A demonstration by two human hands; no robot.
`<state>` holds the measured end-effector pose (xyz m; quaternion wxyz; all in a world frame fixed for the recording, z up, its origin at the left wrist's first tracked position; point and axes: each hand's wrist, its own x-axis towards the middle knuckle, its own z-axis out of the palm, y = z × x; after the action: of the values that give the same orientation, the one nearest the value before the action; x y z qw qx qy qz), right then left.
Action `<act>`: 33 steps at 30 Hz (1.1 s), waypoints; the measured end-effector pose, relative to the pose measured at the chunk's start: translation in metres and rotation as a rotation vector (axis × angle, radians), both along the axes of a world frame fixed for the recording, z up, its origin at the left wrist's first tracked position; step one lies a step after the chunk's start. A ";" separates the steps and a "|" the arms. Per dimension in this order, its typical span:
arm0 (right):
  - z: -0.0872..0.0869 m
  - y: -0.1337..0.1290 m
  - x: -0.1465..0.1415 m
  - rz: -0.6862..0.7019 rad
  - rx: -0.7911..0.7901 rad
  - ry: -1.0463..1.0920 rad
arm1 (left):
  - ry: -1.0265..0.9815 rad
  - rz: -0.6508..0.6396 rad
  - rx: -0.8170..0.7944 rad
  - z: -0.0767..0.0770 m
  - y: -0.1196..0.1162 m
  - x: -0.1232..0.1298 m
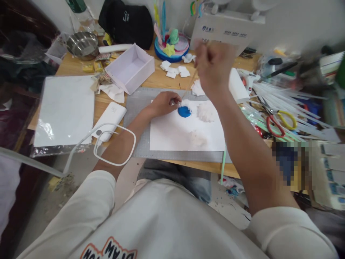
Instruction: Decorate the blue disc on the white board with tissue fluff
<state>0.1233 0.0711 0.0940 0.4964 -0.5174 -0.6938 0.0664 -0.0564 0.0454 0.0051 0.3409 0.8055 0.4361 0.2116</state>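
Note:
My left hand (167, 103) rests on the white paper (167, 133), its thumb and fingertips pinched at the edge of a blue disc (184, 112) with white fluff along its top. What the fingertips pinch is too small to make out. Raised above the mat, my right hand (212, 64) is closed and blurred, gripping a thin stick (189, 85) that slants down toward the disc. Beside the disc lies a tuft of white fluff (206, 112), and a smaller tuft (198, 138) sits nearer the paper's front edge.
A grey cutting mat (138, 126) lies under the paper. Left are a power bank (113, 115) with a white cable, a lilac box (132, 68) and a metal bowl (82, 45). Scissors (275, 125) and white strips (293, 102) lie right. White pads (175, 70) sit behind.

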 end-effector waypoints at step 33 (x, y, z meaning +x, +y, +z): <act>-0.101 -0.066 0.105 -0.390 -0.018 0.847 | 0.228 -0.068 0.256 0.009 0.059 0.076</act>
<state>0.2288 0.0052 -0.0066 0.7349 -0.5698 -0.3189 0.1831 0.0195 0.1042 0.0139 0.1908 0.8754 0.4138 0.1613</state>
